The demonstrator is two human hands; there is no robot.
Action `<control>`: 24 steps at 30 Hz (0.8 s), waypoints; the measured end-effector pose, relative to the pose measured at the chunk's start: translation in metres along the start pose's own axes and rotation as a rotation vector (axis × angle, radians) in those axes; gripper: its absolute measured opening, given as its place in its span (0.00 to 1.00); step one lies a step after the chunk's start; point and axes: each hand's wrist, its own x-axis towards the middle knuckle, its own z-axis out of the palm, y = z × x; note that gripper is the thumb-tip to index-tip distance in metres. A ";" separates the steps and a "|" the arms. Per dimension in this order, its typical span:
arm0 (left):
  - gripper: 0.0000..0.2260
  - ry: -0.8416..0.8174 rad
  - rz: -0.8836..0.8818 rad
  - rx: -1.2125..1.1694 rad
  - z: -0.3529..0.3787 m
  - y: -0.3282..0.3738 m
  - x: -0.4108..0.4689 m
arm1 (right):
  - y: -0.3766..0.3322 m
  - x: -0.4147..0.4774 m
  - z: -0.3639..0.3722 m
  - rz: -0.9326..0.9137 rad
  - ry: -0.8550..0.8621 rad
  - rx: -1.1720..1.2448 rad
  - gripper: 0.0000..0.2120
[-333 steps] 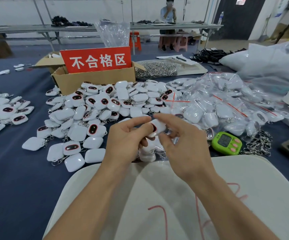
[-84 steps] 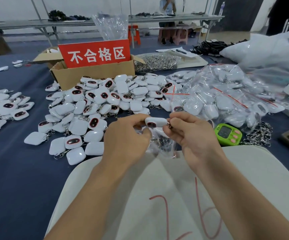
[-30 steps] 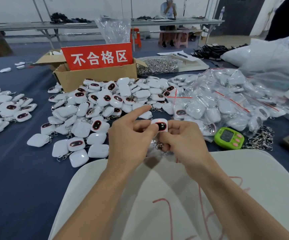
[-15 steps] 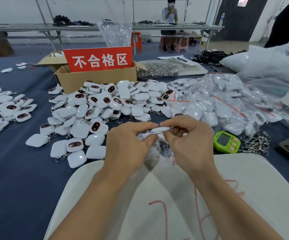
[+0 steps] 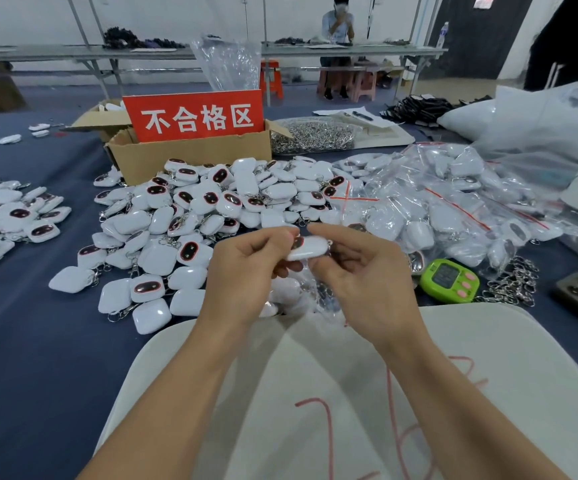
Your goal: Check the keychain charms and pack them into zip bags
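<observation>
Right now I see one white keychain charm (image 5: 308, 249) held above the tabletop (image 5: 38, 341), its long axis running hand to hand, left hand (image 5: 242, 271) pinching one end, right hand (image 5: 367, 282) gripping the other, zip bag (image 5: 315, 299) just beneath both hands.

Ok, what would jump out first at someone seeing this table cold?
Probably the red sign standing up from the cardboard box at the back, with the heap of white charms spread before it. At centre, the left hand and right hand pinch a single charm between them; bagged charms pile up to the right.
</observation>
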 end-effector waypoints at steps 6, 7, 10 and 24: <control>0.08 -0.039 0.149 0.166 0.003 0.000 -0.001 | -0.003 0.004 -0.004 0.051 -0.010 0.010 0.10; 0.09 -0.030 0.154 0.195 0.005 -0.001 -0.002 | -0.003 0.004 -0.005 0.075 -0.013 0.028 0.12; 0.08 0.016 0.176 0.312 0.011 -0.003 -0.007 | -0.003 0.008 -0.011 0.159 0.045 0.072 0.16; 0.11 -0.025 0.152 1.029 0.035 -0.017 -0.023 | 0.004 0.019 -0.036 0.194 0.337 -0.402 0.14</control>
